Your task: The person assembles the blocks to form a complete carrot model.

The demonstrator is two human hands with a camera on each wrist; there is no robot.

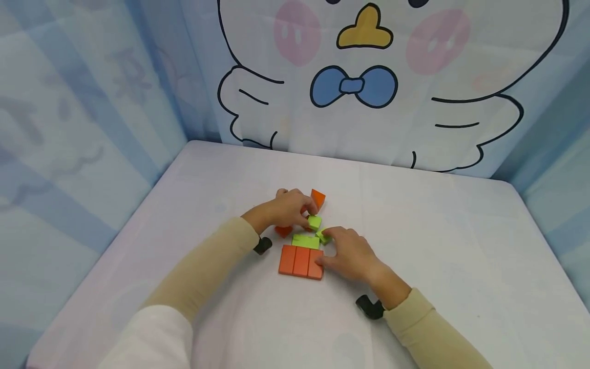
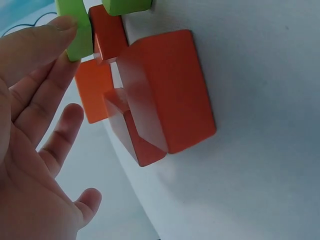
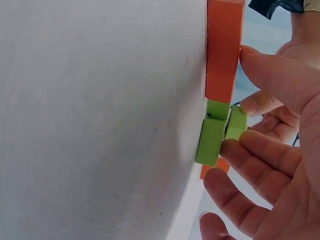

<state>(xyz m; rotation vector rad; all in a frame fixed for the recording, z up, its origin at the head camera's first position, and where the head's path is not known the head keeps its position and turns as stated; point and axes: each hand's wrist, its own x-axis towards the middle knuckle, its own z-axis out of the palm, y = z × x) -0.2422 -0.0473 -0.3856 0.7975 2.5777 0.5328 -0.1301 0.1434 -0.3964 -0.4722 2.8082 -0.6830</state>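
Left sleeve [image 1: 189, 292] lying nearest. Left grip [image 1: 290, 207] pinching green block [image 1: 315, 222]; right grip [image 1: 352, 253] spanning loosely, touching orange row [image 1: 300, 261] and green neighbour [image 1: 321, 237]. Crowding grips may be knocking row askew.

smooth orange blocks [image 1: 301, 261], faintly glossy, smooth green blocks [image 3: 210, 142], cloth backdrop [image 1: 352, 128], matt white tabletop [image 1: 415, 230]

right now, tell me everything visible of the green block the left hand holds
The green block is lime-coloured and boxy, with plain flat faces, smooth-looking, perhaps wood or plastic. The left hand pinches it between thumb and finger, partly covering it. In the head view it appears just beyond another green block by the right hand; whether they touch is unclear.
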